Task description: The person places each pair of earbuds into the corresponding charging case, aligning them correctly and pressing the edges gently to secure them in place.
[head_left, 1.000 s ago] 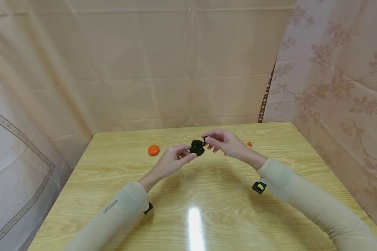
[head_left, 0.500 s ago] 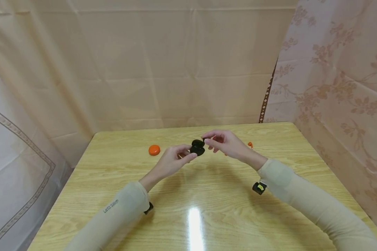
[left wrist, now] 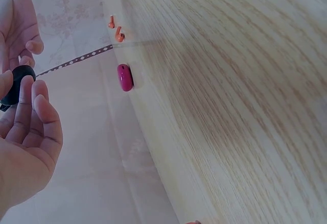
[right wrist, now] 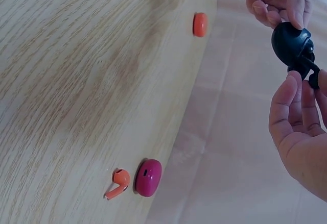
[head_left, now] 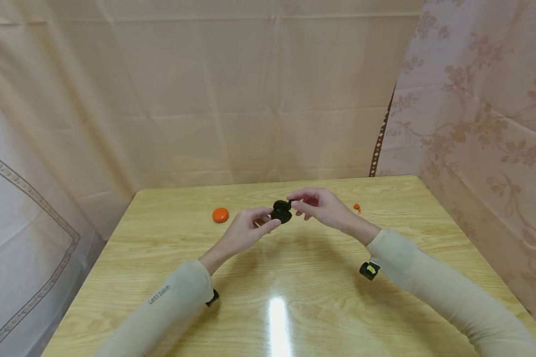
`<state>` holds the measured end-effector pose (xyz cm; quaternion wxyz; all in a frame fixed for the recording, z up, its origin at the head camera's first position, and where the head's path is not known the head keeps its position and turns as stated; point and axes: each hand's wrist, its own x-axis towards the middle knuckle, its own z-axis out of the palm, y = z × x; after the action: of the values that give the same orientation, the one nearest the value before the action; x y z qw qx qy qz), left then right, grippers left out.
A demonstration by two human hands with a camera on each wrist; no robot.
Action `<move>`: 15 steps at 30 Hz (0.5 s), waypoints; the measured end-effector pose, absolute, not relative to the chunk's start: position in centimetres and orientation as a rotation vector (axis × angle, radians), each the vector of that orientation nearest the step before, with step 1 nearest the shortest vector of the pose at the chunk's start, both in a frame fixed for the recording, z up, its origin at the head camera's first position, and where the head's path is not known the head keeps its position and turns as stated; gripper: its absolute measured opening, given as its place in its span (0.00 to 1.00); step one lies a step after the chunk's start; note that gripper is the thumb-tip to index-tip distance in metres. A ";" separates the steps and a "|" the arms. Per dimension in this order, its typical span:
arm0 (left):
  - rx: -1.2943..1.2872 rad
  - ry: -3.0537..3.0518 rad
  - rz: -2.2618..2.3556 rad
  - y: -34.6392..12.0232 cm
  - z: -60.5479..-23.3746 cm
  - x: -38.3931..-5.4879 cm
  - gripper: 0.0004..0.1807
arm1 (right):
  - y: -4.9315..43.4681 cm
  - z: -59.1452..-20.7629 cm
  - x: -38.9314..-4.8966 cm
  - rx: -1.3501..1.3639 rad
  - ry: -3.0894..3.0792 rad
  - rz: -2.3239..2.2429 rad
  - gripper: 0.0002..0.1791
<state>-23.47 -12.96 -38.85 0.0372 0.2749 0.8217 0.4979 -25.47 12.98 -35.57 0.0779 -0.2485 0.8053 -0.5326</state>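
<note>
My left hand (head_left: 245, 228) holds a black earbud case (head_left: 281, 215) above the table, fingers and thumb around its side. The lid stands up, opened. Beside the case, my right hand (head_left: 319, 206) pinches a small black earbud (right wrist: 313, 79) between thumb and fingertips, close to the lid edge. In the right wrist view, the earbud appears touching or very near the case; which of these I cannot tell. The fingers partly cover the earbud. From the head view, the case interior is dark, and its contents do not show.
An orange round case (head_left: 221, 215) lies on the wooden table (head_left: 250, 277) at left. Behind my right hand sits a magenta case (left wrist: 125, 77). Two orange earbuds lie near it: one earbud (left wrist: 119, 34) nearer, another earbud (left wrist: 111, 22) farther. Curtains hang around the table.
The black earbud has turned in the right fingers, its stem no longer hanging below them. More of the magenta case shows between those fingers. The left hand and case stay nearly still.
</note>
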 end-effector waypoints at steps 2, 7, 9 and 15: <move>0.846 2.523 1.529 -13.0 -38.8 -23.5 0.18 | 13.0 -35.5 -25.5 -0.742 2.411 -1.600 0.17; 0.845 2.526 1.527 -12.9 -38.7 -23.5 0.18 | 13.0 -35.5 -25.4 -0.749 2.415 -1.603 0.16; 0.842 2.526 1.527 -12.9 -38.7 -23.5 0.18 | 13.0 -35.6 -25.4 -0.759 2.417 -1.602 0.16; 0.845 2.518 1.530 -13.1 -38.6 -23.5 0.19 | 12.9 -35.7 -25.4 -0.774 2.421 -1.598 0.14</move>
<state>-23.46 -13.08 -38.61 0.0380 0.2755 0.8208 0.4989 -25.38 12.86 -35.75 0.0693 -0.2572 0.8044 -0.5310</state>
